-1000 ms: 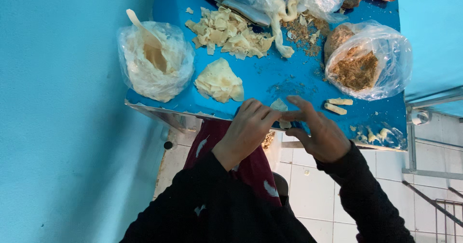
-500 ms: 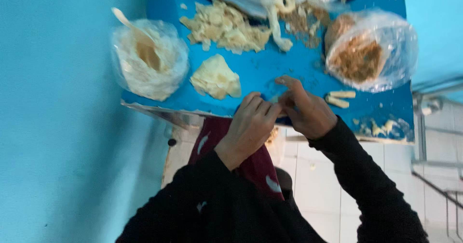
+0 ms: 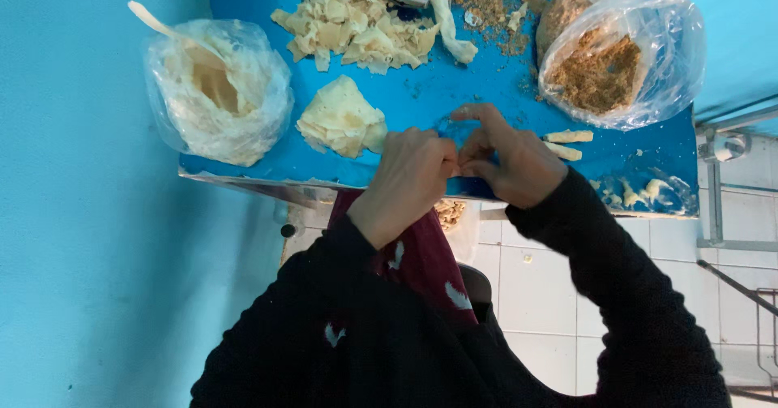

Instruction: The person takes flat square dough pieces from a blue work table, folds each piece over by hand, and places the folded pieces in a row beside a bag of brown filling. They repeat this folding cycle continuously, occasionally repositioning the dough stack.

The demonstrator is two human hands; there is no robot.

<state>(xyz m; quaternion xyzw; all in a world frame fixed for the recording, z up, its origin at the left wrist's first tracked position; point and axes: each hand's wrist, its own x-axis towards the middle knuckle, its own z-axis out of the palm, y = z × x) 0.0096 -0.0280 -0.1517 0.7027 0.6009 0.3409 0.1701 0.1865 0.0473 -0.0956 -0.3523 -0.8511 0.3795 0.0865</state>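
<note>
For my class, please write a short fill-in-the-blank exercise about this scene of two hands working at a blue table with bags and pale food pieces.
1. The left hand and right hand meet over a table coloured ____.
2. The bag of brown crumbs is made of clear ____.
3. A pale spoon sticks out of the bag of ____ paste.
4. Beside the right hand lie ____ finished rolls.

Missing words: blue; plastic; white; two

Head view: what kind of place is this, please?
Probably a small food-preparation spot. A blue work table holds a pile of pale thin pastry pieces and a clear plastic bag of brown crumbly filling; the floor has white tiles.
</note>
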